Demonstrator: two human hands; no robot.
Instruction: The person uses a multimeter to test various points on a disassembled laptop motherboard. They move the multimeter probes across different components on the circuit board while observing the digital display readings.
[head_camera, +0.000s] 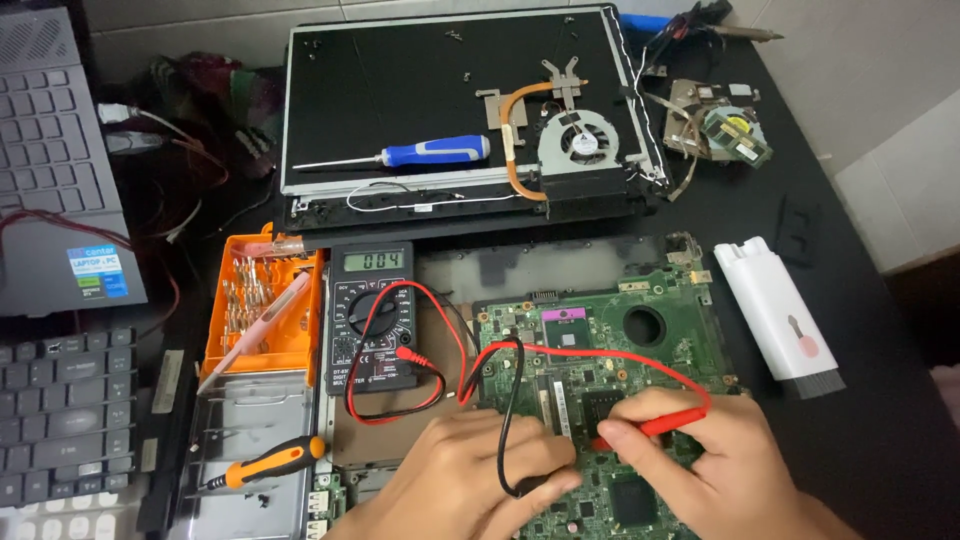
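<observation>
Left hand (470, 480) fingers curled low, right hand (700, 450) fingers pinched, knuckles up

- The right hand (720, 455) pinched a red multimeter probe (655, 426), tip down on the green laptop motherboard (600, 330).
- The left hand (470, 470) held a black probe (528, 487) against the same board, near the right hand.
- Red and black leads looped back to a black digital multimeter (372, 315), just left of the board, its display lit.
- An orange screwdriver-bit case (262, 310) stood left of the meter, a pink tool lying across it.
- An orange-and-black screwdriver (265, 462) lay on a metal tray below.
- Farther back, a blue-handled screwdriver (420, 152) and a copper-piped cooling fan (575, 140) rested on a black laptop lid.
- A white cleaning brush (778, 312) lay right of the board.
</observation>
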